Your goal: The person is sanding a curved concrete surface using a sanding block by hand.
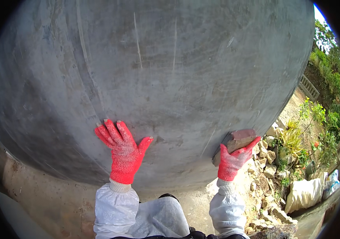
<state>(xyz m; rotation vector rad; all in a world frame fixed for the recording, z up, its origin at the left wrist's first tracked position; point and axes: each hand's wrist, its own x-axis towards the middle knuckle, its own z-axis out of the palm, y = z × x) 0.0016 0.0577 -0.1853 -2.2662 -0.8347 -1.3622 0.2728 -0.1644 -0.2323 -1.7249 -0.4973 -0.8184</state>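
Observation:
A large, rounded grey cement wall (170, 91) curves across most of the view, with pale streaks and scratches on it. My left hand (124, 153), in a red glove dusted with pale powder, lies flat against this wall with its fingers spread. Lower right, my right hand (235, 157), also in a dusty red glove, grips a reddish-brown sanding block (239, 138). The block sits against the wall near its right edge. My thumb and fingers wrap its near side, and its face toward the wall is hidden.
Broken stones (269, 169) are heaped to the right of the wall. Beyond them are a yellow-green plant (291, 139), a pale sack (305, 193) and leafy bushes (329, 115). Dusty concrete ground (50, 195) shows below the wall.

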